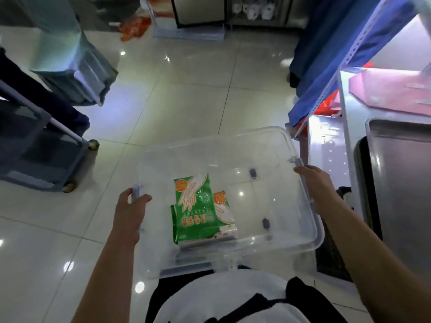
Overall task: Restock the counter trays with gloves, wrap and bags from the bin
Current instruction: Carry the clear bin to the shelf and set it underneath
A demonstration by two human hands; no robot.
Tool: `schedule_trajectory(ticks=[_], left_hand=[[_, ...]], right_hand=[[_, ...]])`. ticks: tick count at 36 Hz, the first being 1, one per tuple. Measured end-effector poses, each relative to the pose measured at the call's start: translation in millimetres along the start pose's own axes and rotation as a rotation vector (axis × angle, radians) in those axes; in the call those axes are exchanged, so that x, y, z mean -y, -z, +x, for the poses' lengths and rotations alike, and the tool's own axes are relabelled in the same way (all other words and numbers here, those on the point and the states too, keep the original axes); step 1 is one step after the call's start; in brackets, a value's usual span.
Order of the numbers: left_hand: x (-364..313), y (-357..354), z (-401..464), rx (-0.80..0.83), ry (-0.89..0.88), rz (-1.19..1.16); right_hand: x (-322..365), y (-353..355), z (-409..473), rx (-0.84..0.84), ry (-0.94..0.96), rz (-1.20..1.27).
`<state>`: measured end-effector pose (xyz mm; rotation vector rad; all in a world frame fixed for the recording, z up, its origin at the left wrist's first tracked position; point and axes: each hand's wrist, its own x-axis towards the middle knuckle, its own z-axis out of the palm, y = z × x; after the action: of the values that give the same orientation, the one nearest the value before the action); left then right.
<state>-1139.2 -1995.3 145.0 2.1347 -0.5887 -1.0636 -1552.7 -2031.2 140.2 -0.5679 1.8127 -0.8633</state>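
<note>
A: Closest to the camera, what is there?

B: The person's white top with black straps (233, 297), and 2 bare forearms reaching forward to 1 clear plastic rectangular storage bin (235, 145), lid off, held above the glossy pale tiled floor (186, 89).

A: Left hand?

B: The left hand (129, 210) grips the bin's left rim, fingers curled over the edge beside a small grey latch (135, 191), thumb on the outside.

A: And the right?

B: The right hand (314, 183) grips the right rim, fingers curled over it near the far right corner. Both hands are closed round the rim; neither holds anything else.

A: What lies inside?

B: I count 2 green-and-white plastic glove packets (196, 206), each with an orange round label and a printed white hand. The upper one lies partly over the other, both flat on the bin's floor, nearer the left side and the near wall. Something pale shows beneath them; I cannot tell what it is.

A: To the right?

B: 1 steel counter tray (401, 159) just beside the bin, and past it a pink flat sheet (384, 89) on the white counter.

A: Further off?

B: 1 grey wheeled cart (35, 145) at the left, blue cloth (326, 54) draped at the right, orange bags (135, 29) far back.
</note>
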Motion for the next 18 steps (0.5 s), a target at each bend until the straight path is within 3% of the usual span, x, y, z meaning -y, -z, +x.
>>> schedule_trajectory(ticks=[14, 18], left_hand=[[-197.7, -129.5, 228.9, 0.302, -0.042, 0.026], [-281.9, -188.1, 284.8, 0.409, -0.129, 0.121]], right_hand=[[127.2, -65.8, 129.4, -0.396, -0.189, 0.125], [154.7, -68.2, 155.2, -0.506, -0.206, 0.22]])
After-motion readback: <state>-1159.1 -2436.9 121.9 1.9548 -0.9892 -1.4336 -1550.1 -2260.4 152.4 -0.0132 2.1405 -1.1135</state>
